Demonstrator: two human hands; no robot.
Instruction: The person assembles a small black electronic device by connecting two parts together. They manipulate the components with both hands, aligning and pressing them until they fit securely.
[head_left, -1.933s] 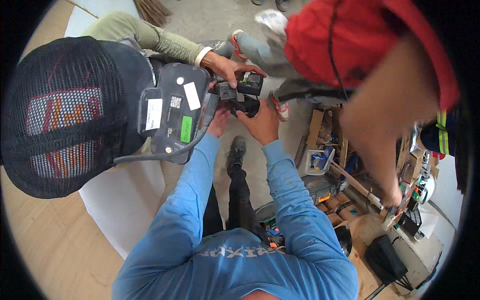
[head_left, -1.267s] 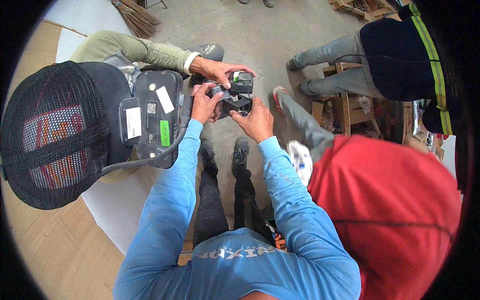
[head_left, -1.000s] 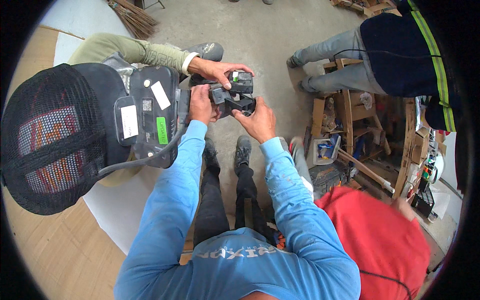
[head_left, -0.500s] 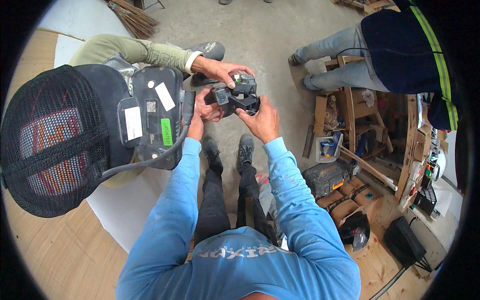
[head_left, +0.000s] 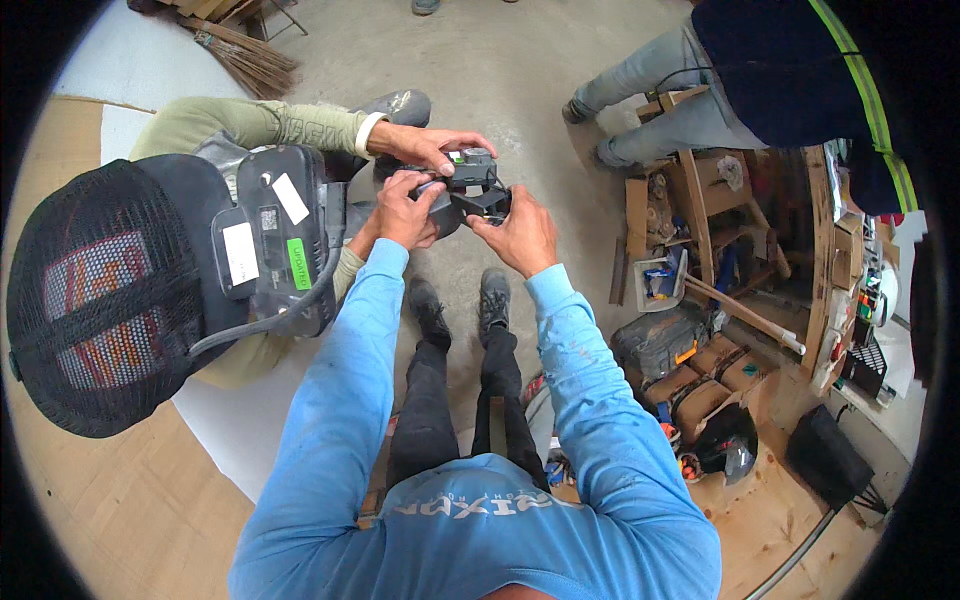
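A black device [head_left: 472,172] with camera-like blocks and a dark loop is held up in front of me, above the floor. My left hand [head_left: 405,210] is closed at its left side, thumb and fingers pinching a dark part there. At its lower right end, my right hand [head_left: 524,234] grips the dark loop [head_left: 487,203] between thumb and fingers. A co-worker's hand [head_left: 425,146] in a pale green sleeve rests along the top of the device. Their other hand is mostly hidden beneath my left hand.
At left sits the co-worker, wearing a black mesh cap [head_left: 110,290] and a cabled dark box [head_left: 275,235]. Another person [head_left: 640,90] stands at upper right by a wooden shelf with cartons. A black toolbox [head_left: 665,343] lies lower right; a broom [head_left: 245,60] is upper left.
My left hand has risen onto the device's left side, covering a camera-like block seen before. My right hand keeps its grip. The view has shifted slightly.
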